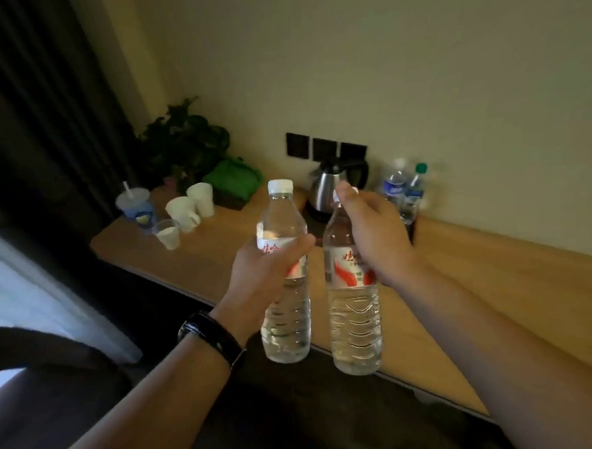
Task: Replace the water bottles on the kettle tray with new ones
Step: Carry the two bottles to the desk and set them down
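Note:
I hold two full clear water bottles with red-and-white labels in the air in front of the wooden counter. My left hand grips the left bottle around its label. My right hand holds the right bottle by its neck and cap. Beyond them a steel kettle stands on a dark tray by the wall. Two blue-labelled bottles, one with a green cap, stand at the tray's right end, blurred.
At the counter's left end stand white mugs, a small plastic cup, a lidded drink cup with a straw, a green bag and a potted plant. Black wall sockets sit above the kettle. A dark curtain hangs on the left.

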The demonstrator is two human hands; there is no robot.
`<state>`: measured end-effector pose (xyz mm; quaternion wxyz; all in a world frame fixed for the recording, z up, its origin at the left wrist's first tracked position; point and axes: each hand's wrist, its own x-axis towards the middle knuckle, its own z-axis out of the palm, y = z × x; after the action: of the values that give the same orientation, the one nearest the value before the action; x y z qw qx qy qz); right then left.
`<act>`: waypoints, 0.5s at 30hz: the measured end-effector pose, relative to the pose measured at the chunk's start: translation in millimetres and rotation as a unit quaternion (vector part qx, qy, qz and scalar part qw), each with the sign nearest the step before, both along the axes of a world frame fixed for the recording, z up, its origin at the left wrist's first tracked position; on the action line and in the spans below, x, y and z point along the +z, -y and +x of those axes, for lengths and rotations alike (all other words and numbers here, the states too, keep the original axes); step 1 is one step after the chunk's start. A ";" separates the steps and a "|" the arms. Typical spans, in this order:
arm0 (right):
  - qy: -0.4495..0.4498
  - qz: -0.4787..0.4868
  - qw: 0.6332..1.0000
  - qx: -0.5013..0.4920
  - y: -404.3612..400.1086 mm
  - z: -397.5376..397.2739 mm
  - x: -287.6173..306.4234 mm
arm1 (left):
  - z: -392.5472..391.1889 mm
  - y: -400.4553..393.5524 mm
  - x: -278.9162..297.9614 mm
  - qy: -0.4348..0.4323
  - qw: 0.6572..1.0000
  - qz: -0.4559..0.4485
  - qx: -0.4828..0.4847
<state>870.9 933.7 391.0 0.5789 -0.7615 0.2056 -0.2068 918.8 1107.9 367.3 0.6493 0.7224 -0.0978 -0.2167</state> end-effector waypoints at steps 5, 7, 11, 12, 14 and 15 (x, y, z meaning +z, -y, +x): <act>0.014 -0.014 0.997 -0.079 55.3 12.4 -18.5 | 31.3 69.1 -14.8 -0.014 0.997 -0.022 -0.069; 0.011 -0.016 0.996 -0.082 77.8 19.5 -24.8 | 37.9 96.2 -18.9 -0.018 0.996 -0.031 -0.084; 0.012 -0.016 0.995 -0.093 122.1 33.9 -37.0 | 55.8 143.5 -27.1 -0.017 0.994 -0.041 -0.102; 0.012 -0.013 0.995 -0.096 132.2 36.7 -40.6 | 60.9 153.8 -29.5 -0.016 0.993 -0.039 -0.110; 0.017 -0.013 0.995 -0.098 150.6 42.8 -49.6 | 72.3 172.6 -36.6 -0.012 0.991 -0.034 -0.130; 0.021 -0.021 0.995 -0.100 158.4 45.9 -55.0 | 78.4 181.5 -41.4 -0.009 0.990 -0.033 -0.139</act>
<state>916.8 775.3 335.9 0.5431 -0.7448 0.2645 -0.2836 997.1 926.3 325.9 0.6370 0.6781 -0.1981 -0.3083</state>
